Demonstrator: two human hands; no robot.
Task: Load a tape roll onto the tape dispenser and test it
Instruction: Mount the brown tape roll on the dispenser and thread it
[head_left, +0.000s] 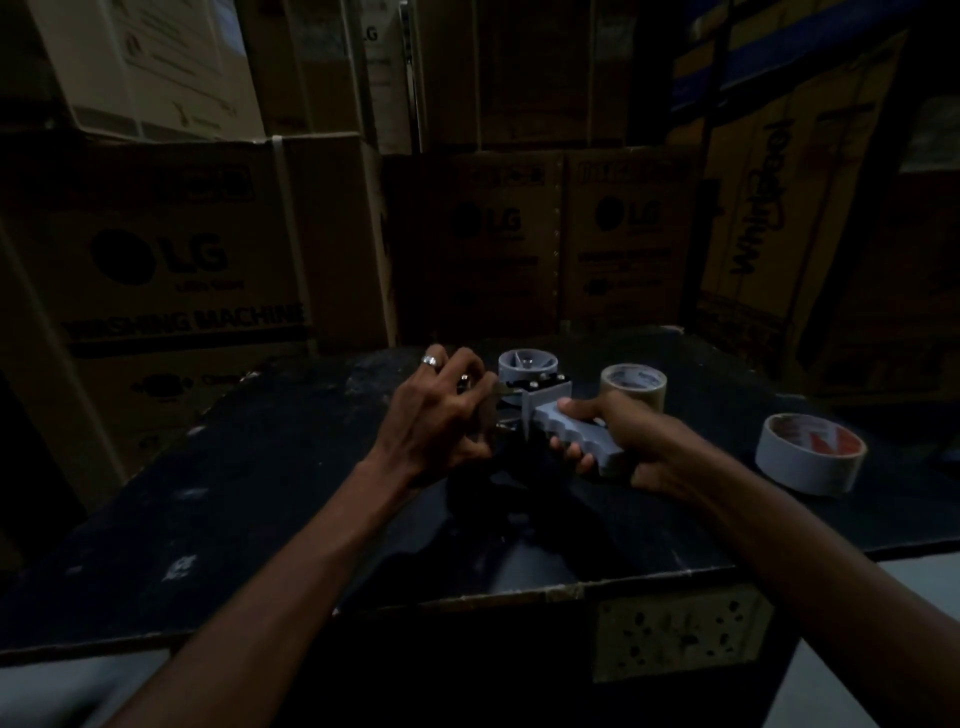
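A grey tape dispenser (540, 402) is held above the dark table (260, 493). My right hand (613, 441) grips its ribbed handle. My left hand (441, 415), with rings on two fingers, pinches the dispenser's front metal end. The bare grey hub (527, 366) of the dispenser points up with no roll on it. A brownish tape roll (634, 387) stands just behind my right hand. A larger white tape roll (808, 452) with a red-and-white core lies to the right.
Large cardboard appliance boxes (156, 270) are stacked close behind and to the left of the table. More boxes (779, 218) lean at the right. The table's near edge (571, 592) is chipped. The scene is very dim.
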